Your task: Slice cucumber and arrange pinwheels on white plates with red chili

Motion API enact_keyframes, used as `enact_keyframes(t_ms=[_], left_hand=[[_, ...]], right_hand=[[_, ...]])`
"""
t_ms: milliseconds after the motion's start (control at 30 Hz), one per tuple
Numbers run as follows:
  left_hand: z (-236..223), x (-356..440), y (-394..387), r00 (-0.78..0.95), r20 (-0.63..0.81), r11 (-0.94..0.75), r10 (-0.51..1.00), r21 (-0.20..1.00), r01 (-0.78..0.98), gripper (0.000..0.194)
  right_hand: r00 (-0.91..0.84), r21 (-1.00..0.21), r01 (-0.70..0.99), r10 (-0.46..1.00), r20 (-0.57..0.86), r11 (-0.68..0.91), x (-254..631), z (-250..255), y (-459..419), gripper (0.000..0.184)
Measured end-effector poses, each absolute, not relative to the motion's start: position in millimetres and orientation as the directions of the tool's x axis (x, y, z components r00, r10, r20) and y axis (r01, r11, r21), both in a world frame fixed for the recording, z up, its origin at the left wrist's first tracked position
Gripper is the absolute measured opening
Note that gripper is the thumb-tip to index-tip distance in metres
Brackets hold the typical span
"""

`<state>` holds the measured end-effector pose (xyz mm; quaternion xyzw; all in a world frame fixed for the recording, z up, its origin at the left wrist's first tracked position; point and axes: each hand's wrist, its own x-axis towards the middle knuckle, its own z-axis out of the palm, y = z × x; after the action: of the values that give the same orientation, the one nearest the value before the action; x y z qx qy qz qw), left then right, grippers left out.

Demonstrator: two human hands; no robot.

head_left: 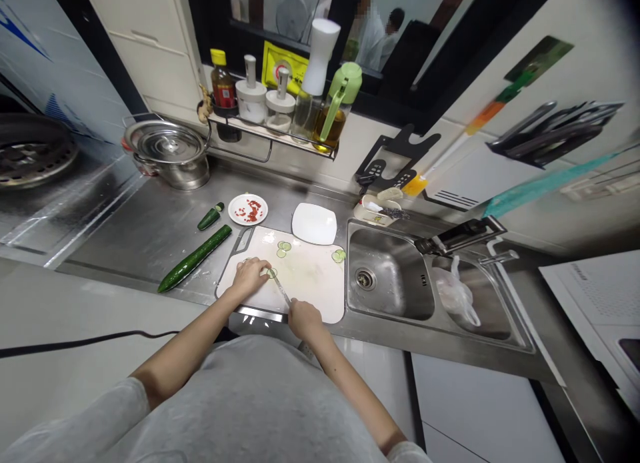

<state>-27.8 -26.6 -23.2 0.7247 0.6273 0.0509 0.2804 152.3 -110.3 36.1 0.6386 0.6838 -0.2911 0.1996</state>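
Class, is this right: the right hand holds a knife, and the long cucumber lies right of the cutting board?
One error: the head view shows the long cucumber lying left of the cutting board. The right hand does hold a knife.

My sleeves (115, 413): lt grey, plain. My chopping bd (310, 283): off-wht, grey handle corner. My knife blade (281, 289): silvery. Long cucumber (195, 258): dk grn. Slices (283, 249): pale grn w/ darker rims. Round plate (234, 207): wht, w/ red bits (254, 212). Squarish plate (314, 223): plain wht. Sauce bottle (223, 83): yel. cap (218, 57), red label (227, 95). Pouch (299, 67): yel., markings too blurred to call.
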Motion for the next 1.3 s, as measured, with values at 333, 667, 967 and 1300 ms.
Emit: enact_keyframes(t_ms=[333, 667, 967, 1300], left_hand=[[-21, -27, -25, 0.197, -0.297, -0.038, 0.934, 0.467, 0.884, 0.031], [-14, -23, -27, 0.195, -0.285, -0.053, 0.938, 0.439, 0.897, 0.03], [-16, -11, -28, 0.173, -0.258, -0.053, 0.95, 0.413, 0.909, 0.023], [-22, -2, -29, 0.184, -0.261, -0.045, 0.948, 0.462, 0.886, 0.021]], right_hand=[[-0.113, -0.157, 0.988, 0.76, -0.64, 0.015, 155, 36, -110, 0.03], [-0.088, -0.137, 0.991, 0.758, -0.646, -0.002, 160, 41, -121, 0.029], [-0.084, -0.132, 0.991, 0.767, -0.636, -0.001, 180, 37, -142, 0.031], [-0.069, -0.242, 0.966, 0.817, -0.572, -0.088, 199, 32, -142, 0.03]])
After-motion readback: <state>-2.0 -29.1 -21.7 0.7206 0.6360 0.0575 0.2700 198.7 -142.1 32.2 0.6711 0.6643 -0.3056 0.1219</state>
